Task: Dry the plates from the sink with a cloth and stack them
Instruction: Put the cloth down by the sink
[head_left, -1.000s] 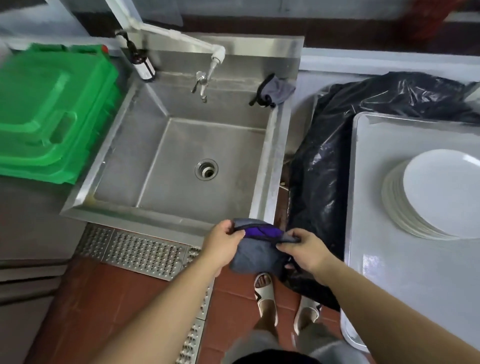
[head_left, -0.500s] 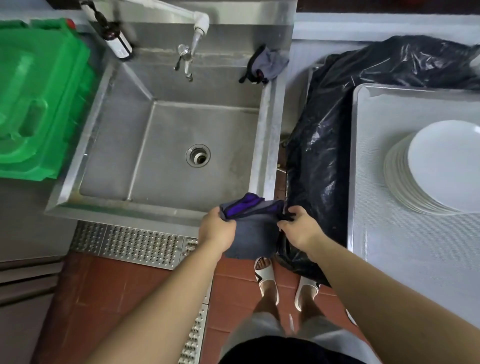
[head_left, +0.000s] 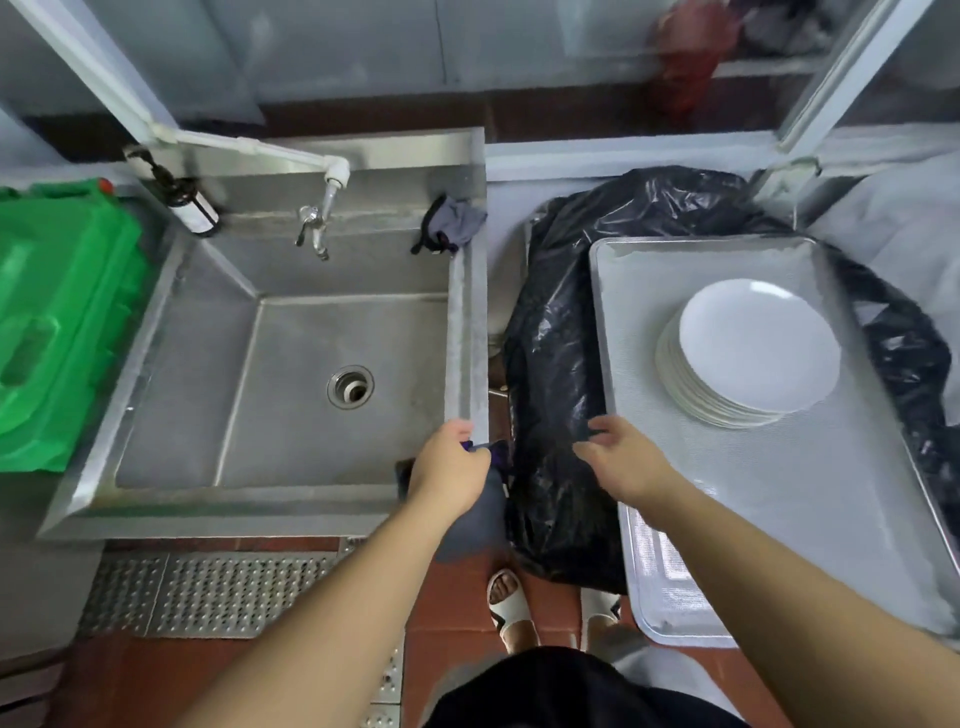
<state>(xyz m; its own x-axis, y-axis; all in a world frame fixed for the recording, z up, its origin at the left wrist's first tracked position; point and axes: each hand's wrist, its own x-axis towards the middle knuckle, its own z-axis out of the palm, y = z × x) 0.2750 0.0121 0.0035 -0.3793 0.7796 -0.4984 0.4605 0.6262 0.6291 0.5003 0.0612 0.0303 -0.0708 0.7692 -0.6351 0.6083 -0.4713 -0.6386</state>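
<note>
My left hand (head_left: 451, 467) grips a grey and purple cloth (head_left: 475, 512) at the front right corner of the steel sink (head_left: 467, 332); the cloth hangs down over the corner. The sink basin holds no plates. My right hand (head_left: 621, 460) is open and apart from the cloth, hovering over the black bag beside the tray's near left edge. A stack of several white plates (head_left: 748, 353) stands on the grey metal tray (head_left: 779, 493) to the right.
A black plastic bag (head_left: 550, 364) fills the gap between sink and tray. A second cloth (head_left: 454, 226) lies on the sink's back right corner. Tap (head_left: 317, 228) and a dark bottle (head_left: 189, 205) are at the back. Green crates (head_left: 57, 322) stand left.
My right hand has let go of the cloth and moved right. My left hand has carried the cloth up to the sink's front right corner. The view has tilted upward.
</note>
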